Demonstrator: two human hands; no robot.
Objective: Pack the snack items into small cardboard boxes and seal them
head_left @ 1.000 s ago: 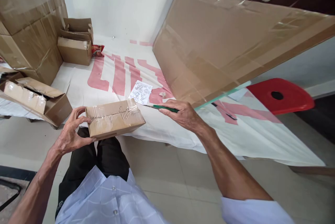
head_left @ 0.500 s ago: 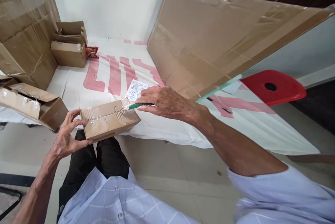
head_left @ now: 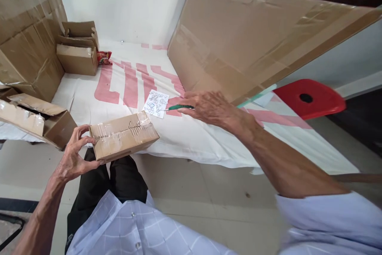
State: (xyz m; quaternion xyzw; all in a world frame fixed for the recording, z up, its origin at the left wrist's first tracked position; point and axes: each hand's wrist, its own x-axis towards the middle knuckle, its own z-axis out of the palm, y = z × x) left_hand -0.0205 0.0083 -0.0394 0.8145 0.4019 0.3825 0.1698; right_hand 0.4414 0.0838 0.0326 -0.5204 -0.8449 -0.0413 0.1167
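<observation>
Held box: We see a small brown cardboard box, oblong and taped, at the front edge of the worktop, left of its middle and partly above the person's lap; whether the worktop bears any of its weight we cannot tell.
Left fingers: The left hand clasps the box's left end, thumb below and other fingers above; we judge that this grip steadies it while leaving the taped, ragged seam uncovered.
Right fingers: The right hand is closed around a slim green-handled tool with a thin tip. The tip points left, apart from the box; we take the grip to be one for fine control.
Paper: A white square sheet with dark drawn shapes lies just behind the box, near the tip; contact between them we cannot tell.
Surface: We note a white cloth with pink block lettering over the worktop, creased and hanging at the front edge.
Left end: A torn-flapped brown carton sits at the front left corner; taped brown cartons rise behind.
Back and right: A large brown cardboard panel leans near the white wall; a red plastic stool stands beyond the right edge.
Floor: Pale tiles.
</observation>
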